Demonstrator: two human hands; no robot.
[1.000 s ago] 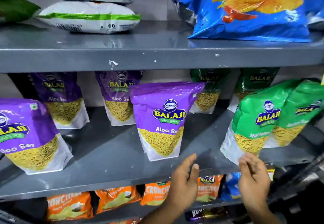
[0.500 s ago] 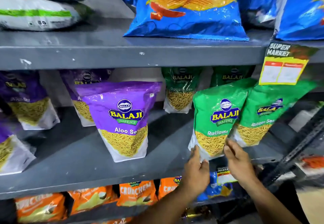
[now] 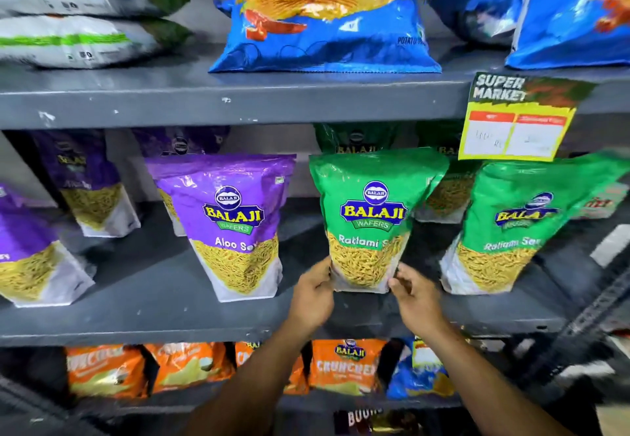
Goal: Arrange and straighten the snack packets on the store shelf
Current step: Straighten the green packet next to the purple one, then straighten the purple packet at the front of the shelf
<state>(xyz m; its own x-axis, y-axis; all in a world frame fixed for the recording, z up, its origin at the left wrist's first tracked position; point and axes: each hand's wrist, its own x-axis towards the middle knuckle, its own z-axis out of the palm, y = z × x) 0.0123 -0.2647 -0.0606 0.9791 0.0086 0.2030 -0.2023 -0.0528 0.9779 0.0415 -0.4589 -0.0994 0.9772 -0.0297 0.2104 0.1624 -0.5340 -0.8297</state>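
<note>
While I'm looking at the middle shelf (image 3: 143,312), both my hands are on the green Ratlami Sev packet (image 3: 370,217) at center frame. My left hand (image 3: 312,299) pinches its lower left edge and my right hand (image 3: 414,299) has its fingers (image 3: 397,280) curled on the lower right corner, so both are closed on the bag. It stands upright on the shelf, between the purple Aloo Sev packet (image 3: 231,224) on its left and another green packet (image 3: 511,227) on its right. Orange packets (image 3: 344,365) sit on the shelf below.
</note>
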